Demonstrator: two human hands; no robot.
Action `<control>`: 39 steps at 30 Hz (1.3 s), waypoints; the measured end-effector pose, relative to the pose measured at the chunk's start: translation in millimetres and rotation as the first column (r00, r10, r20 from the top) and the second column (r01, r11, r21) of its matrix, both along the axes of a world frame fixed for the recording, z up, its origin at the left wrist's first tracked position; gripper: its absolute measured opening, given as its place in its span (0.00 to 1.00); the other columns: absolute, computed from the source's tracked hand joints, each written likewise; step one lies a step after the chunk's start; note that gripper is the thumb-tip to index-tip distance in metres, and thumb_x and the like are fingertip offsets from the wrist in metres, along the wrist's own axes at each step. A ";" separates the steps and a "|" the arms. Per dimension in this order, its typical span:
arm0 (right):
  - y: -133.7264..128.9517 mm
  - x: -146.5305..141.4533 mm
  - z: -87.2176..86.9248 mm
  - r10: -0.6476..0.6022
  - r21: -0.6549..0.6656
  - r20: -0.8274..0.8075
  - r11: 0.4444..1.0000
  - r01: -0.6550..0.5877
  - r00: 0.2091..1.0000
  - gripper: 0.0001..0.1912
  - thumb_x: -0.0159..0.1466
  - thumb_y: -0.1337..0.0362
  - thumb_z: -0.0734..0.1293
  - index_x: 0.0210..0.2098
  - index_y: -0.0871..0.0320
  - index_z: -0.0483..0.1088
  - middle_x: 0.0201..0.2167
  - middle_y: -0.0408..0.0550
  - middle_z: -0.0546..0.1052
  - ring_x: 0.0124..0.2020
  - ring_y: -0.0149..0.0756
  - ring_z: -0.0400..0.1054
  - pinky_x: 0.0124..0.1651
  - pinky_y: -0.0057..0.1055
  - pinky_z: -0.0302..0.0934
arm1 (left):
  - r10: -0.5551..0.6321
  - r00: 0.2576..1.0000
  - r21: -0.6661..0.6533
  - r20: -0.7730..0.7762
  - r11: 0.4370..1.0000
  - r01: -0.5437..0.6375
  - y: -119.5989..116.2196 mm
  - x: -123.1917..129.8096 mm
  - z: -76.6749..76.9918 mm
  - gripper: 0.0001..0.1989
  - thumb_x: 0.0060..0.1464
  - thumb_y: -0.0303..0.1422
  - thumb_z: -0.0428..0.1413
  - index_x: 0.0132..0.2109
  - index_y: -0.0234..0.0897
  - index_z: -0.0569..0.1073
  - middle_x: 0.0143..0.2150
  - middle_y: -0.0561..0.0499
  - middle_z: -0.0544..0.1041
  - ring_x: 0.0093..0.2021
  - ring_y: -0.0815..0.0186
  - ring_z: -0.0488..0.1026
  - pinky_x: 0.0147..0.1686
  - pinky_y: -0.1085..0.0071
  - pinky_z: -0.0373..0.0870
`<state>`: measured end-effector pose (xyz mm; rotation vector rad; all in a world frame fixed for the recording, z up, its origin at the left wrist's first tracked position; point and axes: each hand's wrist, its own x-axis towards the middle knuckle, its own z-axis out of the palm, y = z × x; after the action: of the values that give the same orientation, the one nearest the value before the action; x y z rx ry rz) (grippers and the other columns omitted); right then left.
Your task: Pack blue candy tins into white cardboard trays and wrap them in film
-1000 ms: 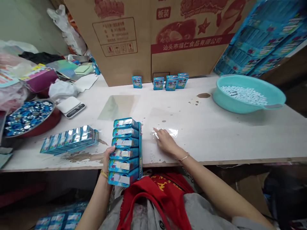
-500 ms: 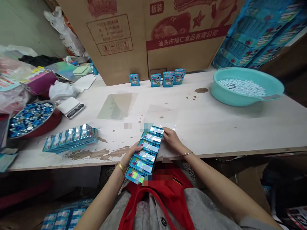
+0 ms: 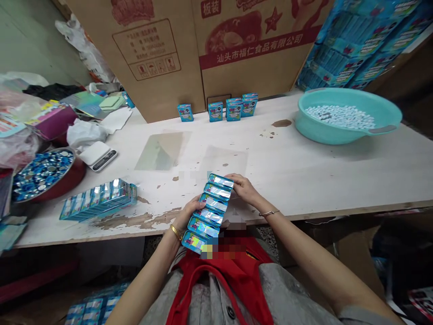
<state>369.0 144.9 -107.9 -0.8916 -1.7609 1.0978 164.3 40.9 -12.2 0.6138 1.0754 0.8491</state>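
Observation:
A row of several small blue candy boxes (image 3: 213, 208), stacked in a shiny clear wrap, slants over the table's front edge above my lap. My left hand (image 3: 190, 213) grips the row from its left side, thumb lying on top. At the far right end, my right hand (image 3: 241, 187) has its fingers closed against the row's edge; its fingertips are partly hidden. Part of the row's near end is blurred out. To the left, a similar wrapped row of boxes (image 3: 98, 199) rests on the table.
A turquoise basin (image 3: 338, 135) of white pieces stands right; a red bowl (image 3: 64, 185) of blue-foiled pieces is left, beside a small scale (image 3: 98, 155). Single boxes (image 3: 215, 112) stand before a large carton (image 3: 250, 76). Clear sheets (image 3: 158, 151) lie mid-table.
The row of boxes has shifted slightly right and up in view, with both hands still on it. My head view has turned a little.

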 end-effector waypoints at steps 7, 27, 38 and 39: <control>2.6 -0.9 -2.7 -0.028 0.046 0.100 0.999 0.023 0.995 0.16 0.61 0.69 0.55 0.40 0.58 0.72 0.40 0.52 0.76 0.43 0.42 0.68 0.49 0.42 0.62 | -0.057 0.992 0.080 -0.110 0.995 0.066 22.9 -0.8 -6.1 0.25 0.47 0.41 0.61 0.51 0.34 0.72 0.42 0.44 0.78 0.36 0.61 0.75 0.38 0.67 0.70; -11.2 -19.6 30.0 -0.513 0.250 0.229 0.852 0.459 0.827 0.10 0.65 0.64 0.55 0.28 0.53 0.60 0.27 0.46 0.69 0.29 0.36 0.61 0.33 0.31 0.53 | 0.336 0.202 0.385 -0.920 0.678 0.626 134.6 -17.1 -22.1 0.03 0.51 0.30 0.51 0.30 0.37 0.69 0.29 0.51 0.71 0.31 0.65 0.67 0.34 0.68 0.60; -10.0 -11.9 63.0 -0.404 0.102 0.277 0.915 0.391 0.872 0.08 0.59 0.67 0.61 0.23 0.55 0.62 0.21 0.41 0.68 0.23 0.32 0.60 0.28 0.29 0.52 | 0.136 0.168 0.213 -0.976 0.746 0.631 145.4 -15.7 16.6 0.11 0.47 0.31 0.56 0.19 0.37 0.69 0.19 0.50 0.71 0.24 0.66 0.65 0.28 0.69 0.55; -11.0 -13.2 63.2 -0.423 0.143 0.287 0.906 0.399 0.859 0.08 0.59 0.67 0.61 0.23 0.55 0.62 0.21 0.42 0.68 0.23 0.32 0.60 0.29 0.29 0.51 | 0.050 0.233 0.183 -0.971 0.781 0.597 145.3 -15.1 18.3 0.12 0.48 0.31 0.56 0.19 0.36 0.69 0.19 0.50 0.71 0.23 0.66 0.66 0.27 0.70 0.55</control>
<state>355.8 133.9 -44.7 -1.3779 -1.7328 0.6256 149.2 186.2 6.2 1.9762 1.7315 0.3192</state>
